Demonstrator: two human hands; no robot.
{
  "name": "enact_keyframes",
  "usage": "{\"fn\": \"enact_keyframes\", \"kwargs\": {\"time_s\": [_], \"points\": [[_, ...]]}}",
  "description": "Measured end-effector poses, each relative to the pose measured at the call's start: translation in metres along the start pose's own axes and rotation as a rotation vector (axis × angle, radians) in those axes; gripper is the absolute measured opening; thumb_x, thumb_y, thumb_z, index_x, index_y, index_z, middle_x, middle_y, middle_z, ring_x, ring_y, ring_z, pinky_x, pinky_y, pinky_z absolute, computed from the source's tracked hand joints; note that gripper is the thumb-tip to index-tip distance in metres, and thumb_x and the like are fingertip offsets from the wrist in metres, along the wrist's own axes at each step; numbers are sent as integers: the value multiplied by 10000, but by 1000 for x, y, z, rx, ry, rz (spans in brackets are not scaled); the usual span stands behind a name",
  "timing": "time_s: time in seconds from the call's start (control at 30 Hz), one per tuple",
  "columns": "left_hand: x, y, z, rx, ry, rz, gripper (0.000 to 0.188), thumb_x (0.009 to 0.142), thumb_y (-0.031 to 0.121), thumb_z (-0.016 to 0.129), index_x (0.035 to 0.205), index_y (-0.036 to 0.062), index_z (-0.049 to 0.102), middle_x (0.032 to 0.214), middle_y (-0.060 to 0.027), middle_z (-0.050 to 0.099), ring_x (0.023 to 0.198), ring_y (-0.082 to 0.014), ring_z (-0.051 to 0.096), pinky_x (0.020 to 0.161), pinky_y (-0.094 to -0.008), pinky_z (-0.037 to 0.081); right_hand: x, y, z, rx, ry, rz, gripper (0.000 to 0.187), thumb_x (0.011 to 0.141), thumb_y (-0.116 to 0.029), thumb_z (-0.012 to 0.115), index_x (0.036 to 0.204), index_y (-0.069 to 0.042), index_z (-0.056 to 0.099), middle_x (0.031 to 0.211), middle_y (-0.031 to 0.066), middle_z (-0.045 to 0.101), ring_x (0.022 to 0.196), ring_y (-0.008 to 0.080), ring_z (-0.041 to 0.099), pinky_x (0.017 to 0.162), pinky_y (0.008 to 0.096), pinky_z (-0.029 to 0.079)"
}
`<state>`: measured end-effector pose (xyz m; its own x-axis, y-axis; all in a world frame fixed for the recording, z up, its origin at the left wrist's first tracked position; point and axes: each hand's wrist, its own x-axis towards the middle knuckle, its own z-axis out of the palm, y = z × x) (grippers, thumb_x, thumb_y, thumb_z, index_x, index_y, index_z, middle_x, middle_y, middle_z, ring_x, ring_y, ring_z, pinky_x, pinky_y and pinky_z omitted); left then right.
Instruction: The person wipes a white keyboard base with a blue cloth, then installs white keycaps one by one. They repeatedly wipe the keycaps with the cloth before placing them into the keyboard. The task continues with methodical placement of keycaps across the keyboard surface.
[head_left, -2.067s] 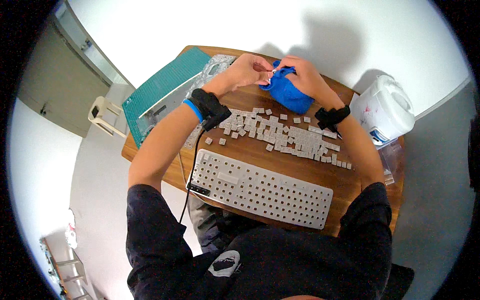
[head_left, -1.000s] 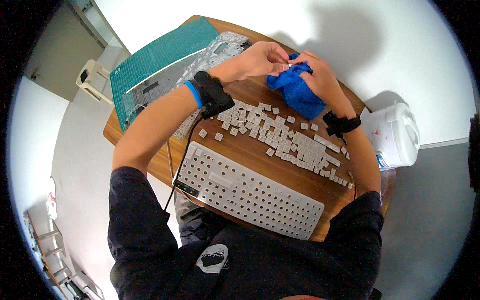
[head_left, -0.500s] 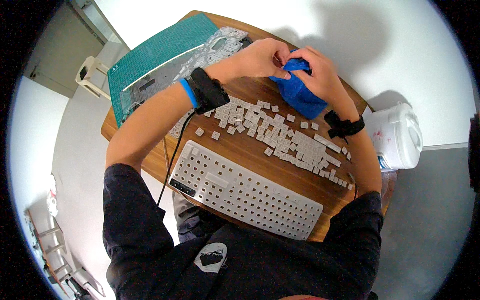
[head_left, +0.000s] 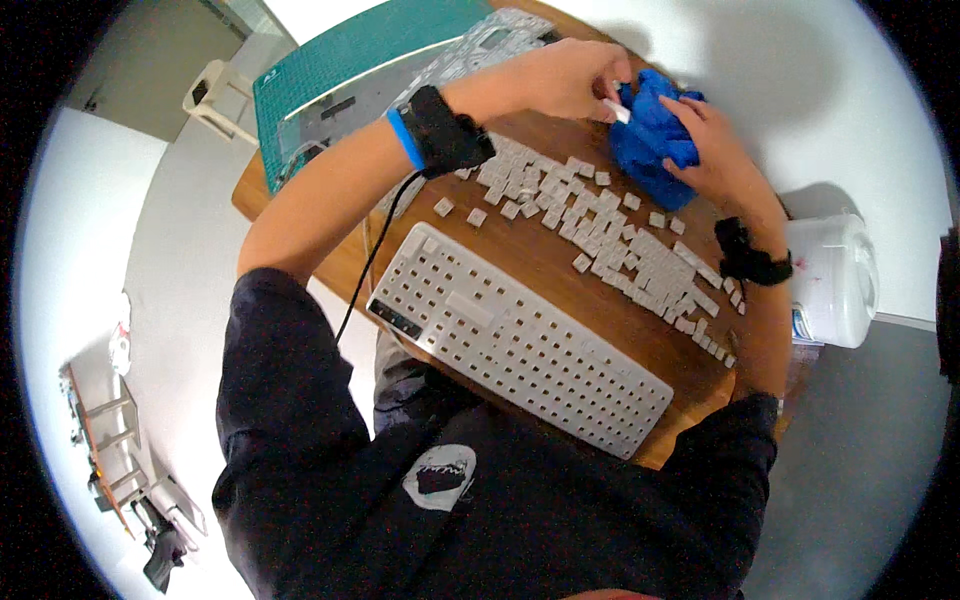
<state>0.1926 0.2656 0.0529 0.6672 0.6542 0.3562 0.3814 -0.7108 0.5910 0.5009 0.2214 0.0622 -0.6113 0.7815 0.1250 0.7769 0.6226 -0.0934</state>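
Note:
Pinched in the fingers of my left hand point(head_left: 580, 82) is a small white keycap point(head_left: 618, 111), partly hidden by the fingertips. It sits right against the left edge of a crumpled blue cloth point(head_left: 648, 150). My right hand point(head_left: 722, 155) grips this cloth from its right side, thumb below and fingers above. Nearer to me, many loose white keycaps point(head_left: 640, 255) lie in a slanting spread on the wooden table. A white keyboard plate point(head_left: 520, 340) with rows of square holes rests along the table's near edge.
At the far left are a green cutting mat point(head_left: 370, 45) and a grey keyboard circuit board point(head_left: 370, 105) on it. A black cable point(head_left: 362, 270) hangs from my left wrist strap. A white lidded bucket point(head_left: 830, 280) stands right of the wooden table point(head_left: 255, 190); a pale stool point(head_left: 215, 100) stands left.
My hands have drawn apart, and a white keycap now shows in my left fingers. The cloth has opened out a little in my right hand. The whole view has shifted and turned slightly.

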Motion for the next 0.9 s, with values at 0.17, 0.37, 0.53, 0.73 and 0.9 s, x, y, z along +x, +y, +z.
{"fn": "enact_keyframes", "kwargs": {"time_s": [0.17, 0.37, 0.53, 0.73, 0.9], "points": [[-16, 0, 11, -32, 83, 93, 551, 826, 170, 930, 1274, -1, 660, 1049, -155, 825, 956, -307, 785, 858, -403, 619, -9, -68, -36, 303, -89, -227, 982, 818, -103, 826, 1693, -132, 383, 1669, 198, 453, 1561, 408, 404, 1319, 493, 312], [-53, 23, 15, -134, 69, -30, 553, 813, 182, 941, 1265, 31, 661, 1002, -141, 818, 907, -282, 795, 818, -397, 630, 8, -108, -18, 335, 133, -217, 350, 942, -63, 750, 1283, -16, 686, 1259, 155, 707, 1126, 361, 710, 960, 417, 575], [-92, 40, -2, -178, 120, -26, 524, 836, 168, 923, 1268, 42, 655, 1016, -144, 806, 886, -272, 792, 793, -390, 638, 19, -147, -20, 379, 72, -269, 308, 933, -83, 761, 1224, -31, 676, 1150, 160, 657, 1062, 382, 665, 904, 422, 563], [-169, 59, -32, -326, 53, -138, 479, 905, 110, 871, 1324, 53, 647, 1088, -112, 766, 965, -233, 768, 832, -367, 627, 18, -191, -9, 387, 80, -285, 369, 937, -34, 722, 1300, -46, 657, 1176, 170, 629, 1090, 398, 646, 932, 449, 561], [-245, 62, -48, -203, -55, -249, 352, 939, 97, 842, 1265, 73, 712, 1051, -69, 733, 977, -210, 741, 823, -338, 602, -5, -227, 19, 548, -89, -247, 373, 925, -31, 789, 1283, -51, 687, 1071, 127, 627, 946, 304, 676, 828, 393, 562]]}}
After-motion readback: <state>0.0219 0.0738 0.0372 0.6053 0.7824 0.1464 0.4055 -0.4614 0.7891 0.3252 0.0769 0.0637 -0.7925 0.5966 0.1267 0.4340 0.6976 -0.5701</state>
